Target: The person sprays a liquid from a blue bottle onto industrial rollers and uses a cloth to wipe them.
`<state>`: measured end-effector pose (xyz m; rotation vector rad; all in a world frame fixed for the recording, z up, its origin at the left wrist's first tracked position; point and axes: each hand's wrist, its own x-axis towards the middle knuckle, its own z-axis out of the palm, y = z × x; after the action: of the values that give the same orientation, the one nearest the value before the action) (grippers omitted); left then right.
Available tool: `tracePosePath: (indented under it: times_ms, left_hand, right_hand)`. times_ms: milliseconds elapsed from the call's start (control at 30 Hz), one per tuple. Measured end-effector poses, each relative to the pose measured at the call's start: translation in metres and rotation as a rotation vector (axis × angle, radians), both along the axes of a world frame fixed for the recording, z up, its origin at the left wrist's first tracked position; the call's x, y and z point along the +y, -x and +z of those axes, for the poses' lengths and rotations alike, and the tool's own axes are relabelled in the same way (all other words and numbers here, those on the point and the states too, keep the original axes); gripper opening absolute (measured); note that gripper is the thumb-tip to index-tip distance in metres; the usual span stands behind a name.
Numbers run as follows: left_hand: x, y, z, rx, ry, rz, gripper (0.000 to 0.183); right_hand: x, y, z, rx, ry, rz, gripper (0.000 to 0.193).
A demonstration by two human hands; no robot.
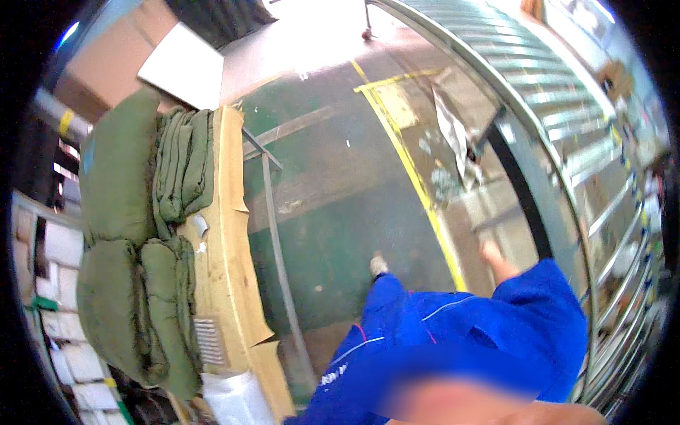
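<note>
Blue work clothing (453, 319) with thin pale and red piping covers my body at the lower middle. From the blue cloth on the right, a bare forearm reaches out, ending in what looks like my right hand (489, 250). That hand is beside the conveyor frame; its fingers are too small to make out, and I see nothing held. I cannot make out my left hand. A small pale tip (379, 265), perhaps a shoe, shows past the blue cloth. Blurred bare skin lies along the bottom edge. Green padded bundles (117, 170), folded and stacked, lie left on a cardboard-covered table (230, 248).
A metal roller conveyor (524, 57) curves along the right. Between it and the table runs a green floor (333, 205) with a yellow line (411, 173). Crumpled plastic (453, 138) lies beneath the conveyor. White packages (67, 283) fill a rack at far left.
</note>
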<state>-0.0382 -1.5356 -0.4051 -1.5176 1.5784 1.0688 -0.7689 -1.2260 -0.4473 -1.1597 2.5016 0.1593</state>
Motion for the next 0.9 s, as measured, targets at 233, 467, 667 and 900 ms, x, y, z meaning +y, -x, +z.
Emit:
tracePosePath:
  times_ms: [233, 467, 667, 900]
  left_hand:
    - [-0.324, 0.263, -0.012, 0.144, 0.301, -0.043, 0.036]
    - [-0.615, 0.732, 0.165, 0.957, 0.777, -0.429, 0.026]
    - [-0.737, 0.763, 0.11, 0.56, 0.577, -0.637, 0.039]
    - [-0.823, 0.773, 0.159, 0.351, 0.083, -0.369, 0.037]
  right_hand:
    - [-0.072, 0.012, 0.043, -0.453, -0.191, -0.559, 0.023]
    - [-0.178, 0.085, -0.073, -0.557, -0.222, -0.755, 0.024]
    - [-0.427, 0.3, -0.064, -0.542, 0.047, -0.381, 0.024]
    - [-0.843, 0.597, 0.091, -0.408, 0.28, -0.233, 0.032]
